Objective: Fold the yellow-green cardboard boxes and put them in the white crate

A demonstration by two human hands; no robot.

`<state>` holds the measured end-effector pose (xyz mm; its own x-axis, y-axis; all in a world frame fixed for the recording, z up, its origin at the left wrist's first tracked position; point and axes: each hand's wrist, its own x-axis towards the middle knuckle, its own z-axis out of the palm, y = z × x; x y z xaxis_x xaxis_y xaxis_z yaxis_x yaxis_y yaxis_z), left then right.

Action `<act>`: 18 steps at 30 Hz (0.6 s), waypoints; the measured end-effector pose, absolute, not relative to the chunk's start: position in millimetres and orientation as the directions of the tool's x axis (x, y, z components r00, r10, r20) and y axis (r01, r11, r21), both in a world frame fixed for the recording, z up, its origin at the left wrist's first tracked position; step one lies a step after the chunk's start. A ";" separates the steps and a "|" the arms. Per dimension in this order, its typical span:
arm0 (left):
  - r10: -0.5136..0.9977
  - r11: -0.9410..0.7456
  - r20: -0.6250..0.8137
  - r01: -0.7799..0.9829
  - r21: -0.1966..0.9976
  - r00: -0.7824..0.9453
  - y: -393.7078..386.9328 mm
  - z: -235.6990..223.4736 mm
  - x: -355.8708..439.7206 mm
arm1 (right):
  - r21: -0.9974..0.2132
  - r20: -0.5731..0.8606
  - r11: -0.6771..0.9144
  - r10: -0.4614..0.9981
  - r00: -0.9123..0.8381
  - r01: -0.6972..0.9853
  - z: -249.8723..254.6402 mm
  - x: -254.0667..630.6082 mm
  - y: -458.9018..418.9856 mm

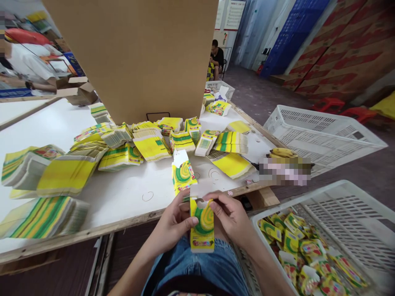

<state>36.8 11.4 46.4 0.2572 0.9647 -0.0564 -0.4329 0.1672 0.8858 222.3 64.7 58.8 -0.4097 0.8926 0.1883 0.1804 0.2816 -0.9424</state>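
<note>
Between my two hands, over my lap at the table's front edge, is a yellow and green printed carton (202, 226) with a swirl design and a pale flap standing up at its top. My left hand (175, 222) grips its left side, thumb across the front. At the upper right edge, by the notched opening, my right hand (230, 213) pinches the carton with its fingertips. Just beyond my hands, another carton (183, 174) with a raised white flap lies on the white table (123, 197).
Bundles of flat yellow cartons (151, 144) spread across the table before a tall cardboard sheet (132, 57). To my right, a white crate (348, 205) holds several filled cartons (308, 246). Another white crate (321, 127) stands behind it, near bananas (282, 153). Other people sit farther back.
</note>
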 end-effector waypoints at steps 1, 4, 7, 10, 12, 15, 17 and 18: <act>0.968 0.164 -0.068 -0.408 0.898 0.240 12.4 45.4 36.5 | -0.956 0.186 0.248 0.926 -0.329 0.159 57.1 223.6 65.2; 0.982 0.131 -0.089 -0.253 0.959 0.169 15.3 43.5 37.8 | -0.988 0.110 0.132 0.964 -0.242 0.076 56.6 227.8 65.6; 0.988 0.077 -0.064 -0.089 0.993 0.140 16.0 43.8 42.3 | -0.991 -0.042 0.017 0.902 -0.430 0.134 62.7 228.4 63.9; 0.981 0.056 -0.037 -0.094 0.994 0.193 15.8 46.3 46.3 | -0.943 -0.062 0.079 0.913 -0.404 0.324 67.0 224.2 62.2; 0.975 0.078 -0.039 -0.177 0.981 0.217 16.3 48.3 47.0 | -0.888 -0.004 0.159 0.936 -0.352 0.432 66.7 220.9 61.4; 0.976 0.113 -0.048 -0.308 0.945 0.213 18.1 50.3 45.9 | -0.863 0.039 0.206 0.938 -0.346 0.462 64.2 218.1 59.8; 0.976 0.124 -0.049 -0.352 0.928 0.213 19.1 50.6 46.4 | -0.880 0.045 0.202 0.936 -0.348 0.429 62.0 217.8 58.4; 0.975 0.127 -0.050 -0.358 0.925 0.216 19.3 50.6 47.8 | -0.888 0.064 0.207 0.940 -0.335 0.411 60.8 218.0 57.7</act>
